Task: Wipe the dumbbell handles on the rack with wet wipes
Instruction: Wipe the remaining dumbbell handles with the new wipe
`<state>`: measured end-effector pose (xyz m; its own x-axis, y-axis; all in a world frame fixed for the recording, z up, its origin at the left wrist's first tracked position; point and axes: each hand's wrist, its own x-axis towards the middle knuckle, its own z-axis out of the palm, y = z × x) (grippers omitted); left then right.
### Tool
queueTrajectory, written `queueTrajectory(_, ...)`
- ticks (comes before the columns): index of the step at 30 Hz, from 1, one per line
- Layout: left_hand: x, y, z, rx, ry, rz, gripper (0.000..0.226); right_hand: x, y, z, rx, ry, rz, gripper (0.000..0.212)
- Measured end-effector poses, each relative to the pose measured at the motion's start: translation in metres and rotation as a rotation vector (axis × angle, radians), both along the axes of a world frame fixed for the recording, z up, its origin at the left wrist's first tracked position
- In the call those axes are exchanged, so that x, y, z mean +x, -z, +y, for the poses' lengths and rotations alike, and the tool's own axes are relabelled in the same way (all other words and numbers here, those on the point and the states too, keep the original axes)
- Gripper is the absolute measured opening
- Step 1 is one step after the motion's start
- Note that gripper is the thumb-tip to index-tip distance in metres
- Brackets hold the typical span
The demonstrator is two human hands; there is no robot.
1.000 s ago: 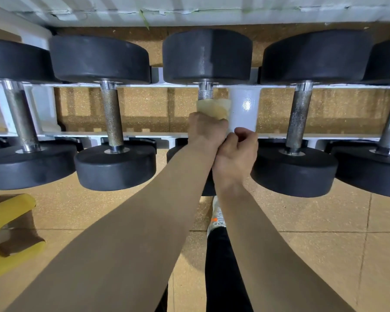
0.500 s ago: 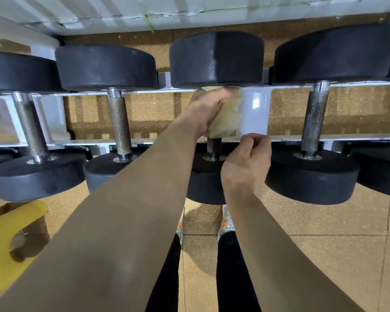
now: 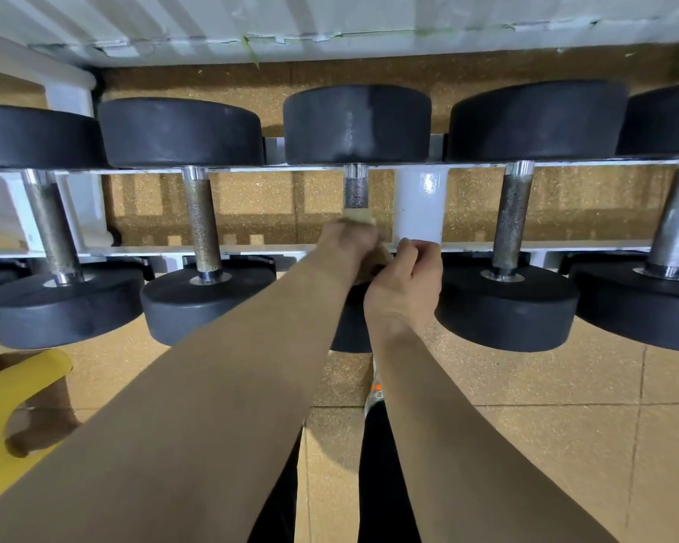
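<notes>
Wipe [image 3: 360,216] is gripped round the middle dumbbell handle [image 3: 356,190] by the left hand [image 3: 349,246], the right hand [image 3: 406,278] being curled beside it, its hold not discernible.

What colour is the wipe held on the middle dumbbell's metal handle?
Pale cream-yellow wet wipe, best in head view.

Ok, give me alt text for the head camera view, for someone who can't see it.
A person's left-hand grip holds a yellowish wipe round the handle of the middle dumbbell on a white rack, the right-hand grip curled close beside it. Other black dumbbells sit either side; a yellow object shows at lower left.
</notes>
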<state>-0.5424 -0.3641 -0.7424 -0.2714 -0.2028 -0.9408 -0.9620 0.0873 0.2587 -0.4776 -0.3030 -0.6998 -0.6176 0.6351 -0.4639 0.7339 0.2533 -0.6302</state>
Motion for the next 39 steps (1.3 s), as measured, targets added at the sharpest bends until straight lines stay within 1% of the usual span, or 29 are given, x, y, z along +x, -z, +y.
queueTrajectory(2,-0.002,-0.008,-0.011,0.217,-0.064,-0.037,0.023,0.000,0.001,0.001,-0.007,0.009,0.012,0.047)
queueTrajectory(4,-0.001,-0.018,-0.023,0.419,-0.028,-0.054,0.023,0.001,0.002,0.001,-0.013,0.032,0.019,0.044)
queueTrajectory(6,-0.005,-0.020,-0.031,0.499,-0.018,-0.002,0.027,0.003,0.006,0.001,-0.010,0.044,0.025,0.040)
queueTrajectory(7,-0.010,-0.020,-0.032,0.524,-0.037,0.026,0.023,0.004,0.007,0.001,-0.012,0.044,0.031,0.040)
queueTrajectory(9,-0.027,-0.025,-0.028,0.508,-0.149,0.056,0.013,0.002,0.008,0.001,-0.020,0.056,0.053,0.040)
queueTrajectory(10,-0.033,-0.028,-0.027,0.472,-0.181,0.087,0.016,0.002,0.009,0.001,-0.022,0.066,0.052,0.041)
queueTrajectory(12,-0.039,-0.035,-0.021,0.320,-0.243,0.126,0.020,0.001,0.008,0.000,-0.020,0.073,0.038,0.039)
queueTrajectory(13,-0.035,-0.035,-0.017,0.303,-0.341,0.127,0.017,0.000,0.007,0.000,-0.025,0.078,0.033,0.038)
queueTrajectory(15,-0.023,-0.036,-0.008,0.314,-0.473,0.151,0.025,-0.001,0.006,-0.001,-0.032,0.076,0.024,0.037)
queueTrajectory(16,-0.014,-0.028,-0.006,0.311,-0.470,0.156,0.023,-0.001,0.005,-0.001,-0.034,0.072,0.023,0.038)
queueTrajectory(18,-0.001,-0.024,-0.001,0.163,-0.385,0.185,0.021,-0.002,0.005,-0.001,-0.034,0.059,0.018,0.039)
queueTrajectory(19,0.005,-0.027,-0.002,0.147,-0.329,0.185,0.027,-0.002,0.003,-0.001,-0.031,0.056,0.017,0.041)
queueTrajectory(20,0.009,-0.030,-0.004,0.069,-0.141,0.201,0.036,-0.002,0.004,-0.001,-0.027,0.053,0.017,0.043)
queueTrajectory(21,0.014,-0.030,-0.007,-0.001,0.030,0.265,0.048,-0.003,0.003,-0.001,-0.023,0.047,0.005,0.046)
queueTrajectory(22,0.020,-0.021,-0.007,-0.007,0.050,0.292,0.059,-0.003,0.003,-0.001,-0.015,0.032,-0.004,0.048)
queueTrajectory(23,0.026,-0.013,-0.008,0.000,0.112,0.301,0.063,-0.004,0.001,-0.001,-0.010,0.014,-0.016,0.051)
queueTrajectory(24,0.028,-0.011,-0.012,-0.046,0.266,0.289,0.056,-0.004,0.001,0.000,-0.006,-0.001,-0.023,0.053)
queueTrajectory(25,0.026,-0.021,-0.017,-0.104,0.428,0.275,0.039,-0.005,-0.004,0.001,-0.011,-0.018,-0.041,0.054)
queueTrajectory(26,0.025,-0.031,-0.020,-0.170,0.643,0.265,0.021,-0.005,-0.008,0.003,-0.029,-0.056,-0.071,0.052)
queueTrajectory(27,0.024,-0.043,-0.020,-0.280,0.876,0.247,0.027,-0.007,-0.012,0.005,-0.050,-0.120,-0.116,0.048)
queueTrajectory(28,0.025,-0.051,-0.021,-0.338,0.924,0.172,0.031,-0.008,-0.014,0.008,-0.074,-0.195,-0.167,0.044)
queueTrajectory(29,0.028,-0.065,-0.020,-0.352,0.845,0.156,0.029,-0.007,-0.018,0.011,-0.114,-0.248,-0.195,0.040)
queueTrajectory(30,0.030,-0.079,-0.017,-0.381,0.682,0.210,0.026,-0.006,-0.021,0.017,-0.178,-0.266,-0.171,0.037)
queueTrajectory(31,0.034,-0.088,-0.013,-0.357,0.524,0.289,0.023,-0.006,-0.029,0.025,-0.262,-0.254,-0.117,0.034)
queueTrajectory(33,0.043,-0.111,0.003,-0.190,0.171,0.497,0.016,-0.003,-0.049,0.046,-0.409,-0.243,-0.039,0.030)
queueTrajectory(35,0.051,-0.132,0.031,0.044,-0.046,0.512,0.012,-0.003,-0.071,0.078,-0.547,-0.289,-0.028,0.039)
queueTrajectory(36,0.055,-0.137,0.045,0.113,-0.116,0.494,0.013,-0.004,-0.079,0.096,-0.632,-0.323,-0.054,0.041)
queueTrajectory(38,0.057,-0.136,0.074,0.208,-0.235,0.485,0.026,-0.010,-0.090,0.136,-0.753,-0.398,-0.139,0.030)
queueTrajectory(39,0.057,-0.132,0.089,0.233,-0.305,0.475,0.033,-0.013,-0.094,0.156,-0.735,-0.450,-0.143,0.029)
